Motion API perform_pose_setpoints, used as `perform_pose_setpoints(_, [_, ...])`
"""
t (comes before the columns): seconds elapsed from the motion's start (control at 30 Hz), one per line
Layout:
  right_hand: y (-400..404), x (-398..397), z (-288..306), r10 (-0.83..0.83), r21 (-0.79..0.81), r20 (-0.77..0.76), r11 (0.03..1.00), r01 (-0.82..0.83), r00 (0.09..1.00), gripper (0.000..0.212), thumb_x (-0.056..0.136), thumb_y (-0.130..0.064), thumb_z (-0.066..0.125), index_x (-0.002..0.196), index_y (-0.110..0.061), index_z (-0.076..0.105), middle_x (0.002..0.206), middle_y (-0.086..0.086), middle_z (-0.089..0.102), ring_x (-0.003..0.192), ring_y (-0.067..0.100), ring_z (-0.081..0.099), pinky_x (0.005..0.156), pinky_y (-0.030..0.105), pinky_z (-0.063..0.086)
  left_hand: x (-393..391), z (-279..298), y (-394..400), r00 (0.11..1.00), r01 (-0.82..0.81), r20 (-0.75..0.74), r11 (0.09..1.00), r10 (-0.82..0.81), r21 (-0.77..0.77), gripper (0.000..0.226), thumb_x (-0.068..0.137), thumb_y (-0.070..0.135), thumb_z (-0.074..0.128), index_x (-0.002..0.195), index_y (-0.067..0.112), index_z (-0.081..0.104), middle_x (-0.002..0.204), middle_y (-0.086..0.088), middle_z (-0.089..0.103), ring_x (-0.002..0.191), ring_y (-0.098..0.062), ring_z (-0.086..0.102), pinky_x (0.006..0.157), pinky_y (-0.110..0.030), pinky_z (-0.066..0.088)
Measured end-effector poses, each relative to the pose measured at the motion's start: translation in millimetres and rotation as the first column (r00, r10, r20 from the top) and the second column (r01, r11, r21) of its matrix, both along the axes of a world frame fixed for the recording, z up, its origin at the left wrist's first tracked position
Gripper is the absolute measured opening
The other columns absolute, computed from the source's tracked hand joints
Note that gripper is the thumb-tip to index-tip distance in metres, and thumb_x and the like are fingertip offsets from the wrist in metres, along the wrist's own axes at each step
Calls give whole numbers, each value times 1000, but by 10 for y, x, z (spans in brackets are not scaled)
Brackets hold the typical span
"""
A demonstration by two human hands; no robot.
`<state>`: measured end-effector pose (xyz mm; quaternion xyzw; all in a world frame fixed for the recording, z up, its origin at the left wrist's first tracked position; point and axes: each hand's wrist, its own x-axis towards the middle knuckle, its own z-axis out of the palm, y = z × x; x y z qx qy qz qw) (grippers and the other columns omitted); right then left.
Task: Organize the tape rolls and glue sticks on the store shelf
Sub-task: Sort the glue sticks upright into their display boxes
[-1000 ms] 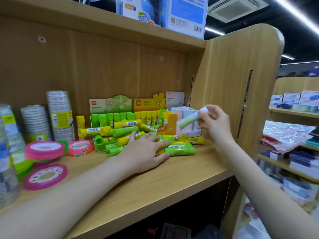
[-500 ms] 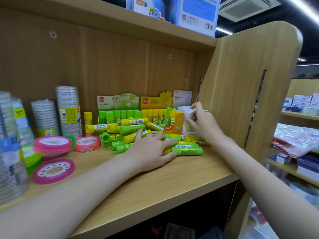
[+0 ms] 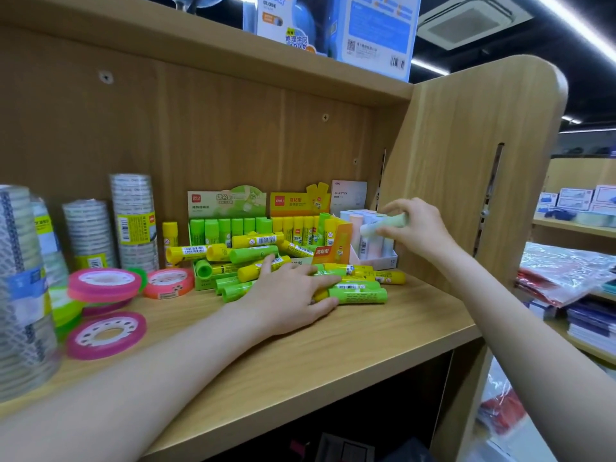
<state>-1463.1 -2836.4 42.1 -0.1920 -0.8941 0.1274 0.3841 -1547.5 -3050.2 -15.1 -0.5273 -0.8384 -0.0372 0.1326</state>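
Note:
A heap of green and yellow glue sticks [image 3: 356, 293] lies on the wooden shelf [image 3: 333, 355] in front of two display boxes of upright sticks [image 3: 233, 226]. My left hand [image 3: 290, 298] rests flat on the heap with its fingers spread. My right hand [image 3: 416, 228] pinches a pale green glue stick [image 3: 383, 225], tilted, just above a white box of pastel sticks [image 3: 370, 243] at the right end. Pink tape rolls [image 3: 105, 333] lie at the left, with clear tape stacks [image 3: 133, 221] behind them.
The shelf's side panel [image 3: 466, 168] stands close behind my right hand. An upper shelf board [image 3: 200, 51] carries blue product boxes [image 3: 373, 31]. More stacked clear tape [image 3: 23, 288] crowds the left edge. Another shelf with packaged goods [image 3: 566, 271] is at the far right.
My right hand carried the pale green stick down to the pastel box, then lifted it slightly above the box again. My left hand stayed on the heap. The camera came closer.

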Motion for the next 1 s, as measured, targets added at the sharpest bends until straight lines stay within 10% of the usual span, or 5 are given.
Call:
perform_pose_setpoints(0.3, [-68, -133, 11, 88, 100, 115, 990, -99, 989, 33, 83, -7, 64, 110, -11, 46, 88, 9, 54, 79, 29, 59, 66, 34, 44, 11, -6, -15, 1000, -7, -7, 1000, 7, 30, 47, 94, 57, 28, 141, 47, 29, 148, 1, 35, 138, -18, 27, 112, -53, 2])
perform_pose_setpoints(0.77, [-72, -259, 115, -246, 469, 250, 877, 105, 936, 26, 93, -19, 48, 116, -8, 54, 120, 9, 51, 110, 29, 41, 85, 38, 36, 16, -12, -64, 998, -53, 21, 998, 52, 33, 47, 93, 59, 28, 139, 50, 28, 149, 3, 33, 140, -19, 22, 111, -59, 3])
perform_pose_setpoints(1.0, [-70, -282, 146, -74, 281, 311, 960, -17, 947, 22, 93, -18, 51, 115, -16, 56, 117, 7, 58, 116, 26, 38, 90, 39, 33, 26, 2, -74, 998, -65, 23, 997, 64, 35, 47, 93, 59, 28, 139, 50, 29, 147, 3, 34, 138, -20, 23, 111, -59, 3])
